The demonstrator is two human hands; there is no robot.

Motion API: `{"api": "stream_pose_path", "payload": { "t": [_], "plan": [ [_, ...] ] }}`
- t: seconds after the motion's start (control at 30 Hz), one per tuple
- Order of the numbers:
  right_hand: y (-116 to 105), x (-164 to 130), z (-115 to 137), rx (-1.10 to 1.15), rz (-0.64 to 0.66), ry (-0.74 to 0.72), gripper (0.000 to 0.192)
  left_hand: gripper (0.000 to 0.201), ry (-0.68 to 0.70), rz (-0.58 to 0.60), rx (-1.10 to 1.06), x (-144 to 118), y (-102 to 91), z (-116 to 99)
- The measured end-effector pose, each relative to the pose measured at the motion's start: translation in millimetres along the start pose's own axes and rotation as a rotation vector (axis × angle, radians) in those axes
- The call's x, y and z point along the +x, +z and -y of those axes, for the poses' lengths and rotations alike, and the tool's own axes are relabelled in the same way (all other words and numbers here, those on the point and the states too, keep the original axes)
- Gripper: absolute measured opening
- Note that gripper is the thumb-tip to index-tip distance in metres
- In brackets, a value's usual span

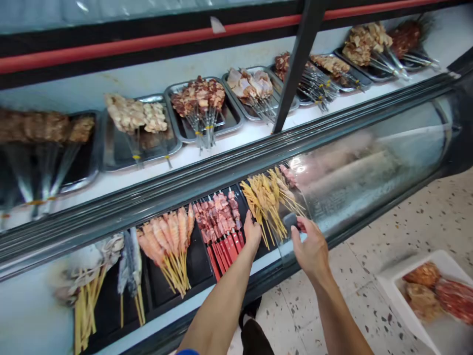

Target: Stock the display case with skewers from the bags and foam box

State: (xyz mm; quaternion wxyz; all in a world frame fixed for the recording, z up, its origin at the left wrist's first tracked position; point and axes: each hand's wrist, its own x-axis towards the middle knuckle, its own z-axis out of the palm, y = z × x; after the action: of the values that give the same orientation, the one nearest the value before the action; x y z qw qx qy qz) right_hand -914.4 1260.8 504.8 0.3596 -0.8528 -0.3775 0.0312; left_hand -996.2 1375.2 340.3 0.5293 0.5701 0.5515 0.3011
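My left hand (253, 234) reaches into the lower display case. Its thumb lies along the left edge of the black tray (264, 254) of yellowish skewers (264, 197), with the fingers curled and partly hidden at that edge. To its left are raw meat skewers (219, 217) with red handles. My right hand (311, 246) pinches a dark grey handle (290, 221) at the left edge of the curved glass cover (354, 172). Shrimp skewers (170, 236), fish skewers (133, 259) and greyish skewers on wooden sticks (107, 251) lie farther left.
On the upper shelf, metal trays (232, 123) hold meat on metal skewers (199, 101). A black post (295, 74) rises at that shelf's front. A white bin (395, 301) with bagged meat (423, 296) stands on the speckled floor (356, 296) at the right.
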Motion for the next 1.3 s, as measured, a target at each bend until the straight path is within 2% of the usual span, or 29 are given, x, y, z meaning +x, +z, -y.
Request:
{"api": "stream_pose_path", "payload": {
  "t": [0.1, 0.2, 0.3, 0.4, 0.53, 0.63, 0.83, 0.9, 0.97, 1.03, 1.1, 1.2, 1.3],
  "plan": [
    [-2, -3, -2, -0.037, 0.004, -0.024, 0.036, 0.056, -0.002, 0.012, -0.136, -33, -46.0, 10],
    [0, -6, -4, -0.079, 0.006, 0.014, 0.045, 0.047, -0.034, 0.013, -0.248, -88, -93.5, 22],
    [6, -13, 1, -0.072, 0.041, 0.071, 0.047, 0.041, -0.115, -0.001, -0.255, -142, -133.8, 33],
    [16, -30, 18, -0.052, 0.090, 0.093, 0.045, 0.038, -0.140, -0.011, -0.220, -181, -172.0, 42],
    [36, -70, 59, -0.012, 0.171, 0.079, 0.045, 0.037, -0.083, -0.033, -0.161, -210, -229.7, 48],
    [58, -108, 98, 0.047, 0.275, 0.033, 0.042, 0.038, -0.041, -0.189, -0.011, -216, -288.9, 51],
    [120, -201, 192, 0.271, 0.464, -0.163, 0.033, 0.044, 0.018, -0.729, 0.504, -217, -443.6, 43],
    [140, -232, 228, 0.321, 0.530, -0.230, 0.031, 0.048, 0.039, -0.833, 0.600, -225, -489.3, 36],
    [158, -261, 264, 0.356, 0.615, -0.284, 0.031, 0.054, 0.029, -0.902, 0.663, -236, -525.3, 31],
    [175, -287, 300, 0.396, 0.690, -0.328, 0.034, 0.061, -0.030, -0.959, 0.703, -248, -551.4, 32],
    [192, -310, 332, 0.440, 0.754, -0.354, 0.036, 0.068, -0.133, -1.000, 0.722, -259, -569.7, 38],
    [217, -336, 370, 0.501, 0.851, -0.365, 0.039, 0.076, -0.255, -1.028, 0.728, -275, -587.5, 55],
    [235, -352, 399, 0.471, 0.872, -0.381, 0.043, 0.080, -0.296, -1.007, 0.686, -290, -595.8, 71]
  ]
}}
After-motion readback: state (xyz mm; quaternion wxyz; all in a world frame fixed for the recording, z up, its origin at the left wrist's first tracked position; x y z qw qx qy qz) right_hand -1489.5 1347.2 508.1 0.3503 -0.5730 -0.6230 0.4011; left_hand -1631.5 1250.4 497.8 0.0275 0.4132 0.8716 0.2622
